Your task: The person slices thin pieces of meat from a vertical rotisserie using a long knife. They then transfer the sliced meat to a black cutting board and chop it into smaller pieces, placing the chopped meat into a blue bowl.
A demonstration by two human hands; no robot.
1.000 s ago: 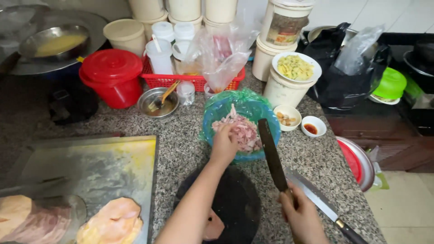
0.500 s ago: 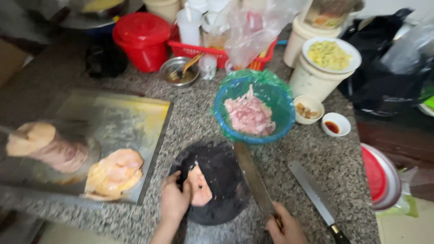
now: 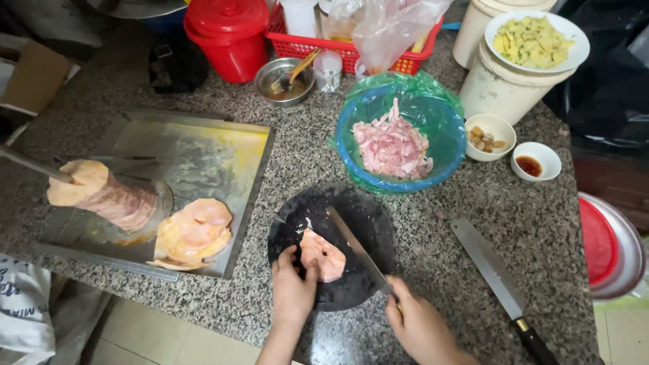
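A round black cutting board (image 3: 351, 209) lies on the granite counter in front of me. On it rests a piece of raw pink meat (image 3: 326, 255). My left hand (image 3: 292, 287) presses down on the meat's left side. My right hand (image 3: 419, 324) grips the handle of a long knife (image 3: 355, 247), whose blade lies across the meat's right edge. Behind the board stands a blue bowl (image 3: 443, 132) lined with a green bag and filled with sliced meat (image 3: 392, 145).
A second knife (image 3: 497, 277) lies to the right. A metal tray (image 3: 203, 145) on the left holds skewered meat (image 3: 101, 196) and flat slices (image 3: 193, 230). Small sauce bowls (image 3: 537, 162), a red bucket (image 3: 230, 34), a red basket (image 3: 405, 61), white tubs (image 3: 507, 88) and red-lidded plates (image 3: 605, 243) surround.
My left hand left the bowl of sliced meat and now holds a meat piece on the board. The knife came down from upright to lie against the meat.
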